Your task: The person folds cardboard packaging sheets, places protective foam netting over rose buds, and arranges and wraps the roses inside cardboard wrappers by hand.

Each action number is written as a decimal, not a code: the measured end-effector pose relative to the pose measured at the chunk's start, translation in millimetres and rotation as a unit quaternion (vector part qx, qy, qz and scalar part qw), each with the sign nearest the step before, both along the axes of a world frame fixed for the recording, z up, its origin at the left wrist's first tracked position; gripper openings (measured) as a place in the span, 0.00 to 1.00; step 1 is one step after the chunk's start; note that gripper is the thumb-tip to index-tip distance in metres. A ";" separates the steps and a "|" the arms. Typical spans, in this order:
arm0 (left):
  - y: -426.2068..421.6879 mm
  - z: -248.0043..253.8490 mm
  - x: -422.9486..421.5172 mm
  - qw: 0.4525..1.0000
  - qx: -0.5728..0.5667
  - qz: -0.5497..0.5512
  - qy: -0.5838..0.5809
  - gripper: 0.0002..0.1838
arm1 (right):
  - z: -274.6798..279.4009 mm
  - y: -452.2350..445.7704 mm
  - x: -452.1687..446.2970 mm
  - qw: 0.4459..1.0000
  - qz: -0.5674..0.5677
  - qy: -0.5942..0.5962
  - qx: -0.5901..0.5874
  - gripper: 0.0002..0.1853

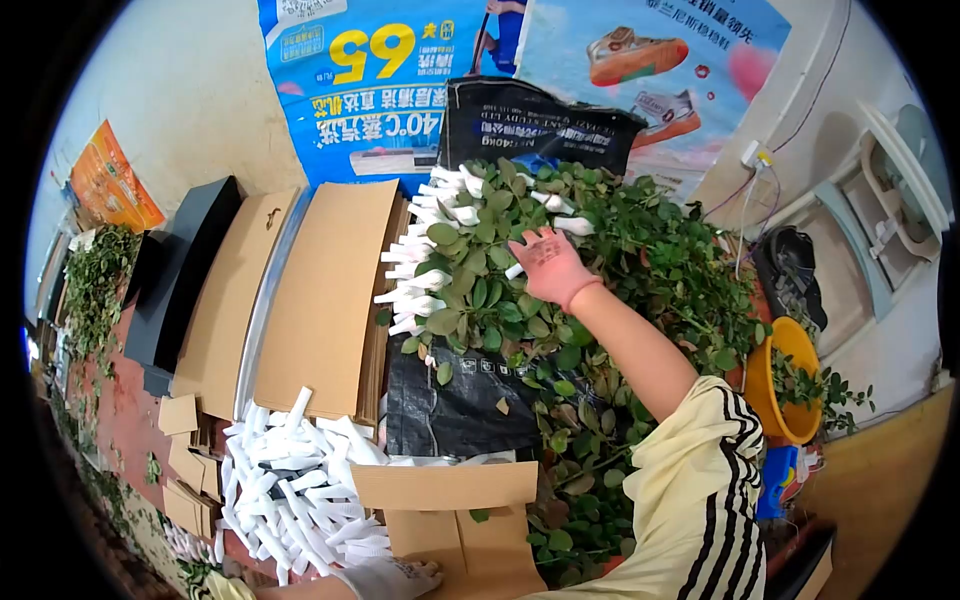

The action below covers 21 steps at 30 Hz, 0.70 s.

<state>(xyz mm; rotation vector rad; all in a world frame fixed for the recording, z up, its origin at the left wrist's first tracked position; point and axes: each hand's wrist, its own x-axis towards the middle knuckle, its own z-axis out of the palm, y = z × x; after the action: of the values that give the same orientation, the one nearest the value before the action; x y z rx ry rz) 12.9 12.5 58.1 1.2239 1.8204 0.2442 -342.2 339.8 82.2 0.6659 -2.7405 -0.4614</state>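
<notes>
My right hand, in a pink glove, reaches over a pile of leafy green stems. A white-sleeved flower head pokes out at the left of its fingers, which look closed around it; the glove hides most of it. More white-sleeved flower heads lie in a row along the pile's left side. At the bottom, my left hand, in a pale glove with bare fingertips, lies with its fingers stretched out on a folded cardboard piece.
Loose white foam sleeves are heaped at lower left. Stacked cardboard sheets stand beside a metal strip. A black plastic sack lies under the stems. On the right are a yellow bucket and a plastic chair.
</notes>
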 end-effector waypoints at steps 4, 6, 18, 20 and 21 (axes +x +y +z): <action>6.6 12.5 -14.5 0.999 -0.024 -0.029 -0.025 0.30 | 10.9 14.0 -14.6 0.988 -0.103 -0.111 -0.012 0.18; 6.5 14.3 -19.5 0.998 -0.032 -0.043 -0.031 0.30 | 8.6 48.1 -26.0 0.958 -0.064 0.130 -0.247 0.16; 3.5 15.4 -20.9 0.996 -0.040 -0.061 -0.049 0.30 | 29.0 9.7 -78.2 0.962 -0.077 0.010 -0.263 0.35; 2.2 16.7 -20.4 0.996 -0.039 -0.062 -0.048 0.30 | 8.6 -25.2 -63.5 0.973 -0.132 -0.121 -0.147 0.36; 2.0 17.9 -21.0 0.996 -0.041 -0.063 -0.048 0.30 | -3.9 -34.9 -58.5 0.962 -0.185 -0.160 -0.121 0.37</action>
<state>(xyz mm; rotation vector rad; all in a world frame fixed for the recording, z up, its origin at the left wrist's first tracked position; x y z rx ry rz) -8.1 14.5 76.0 1.2430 1.6471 0.1528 -400.7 304.9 78.3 0.1756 -3.1708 -0.0906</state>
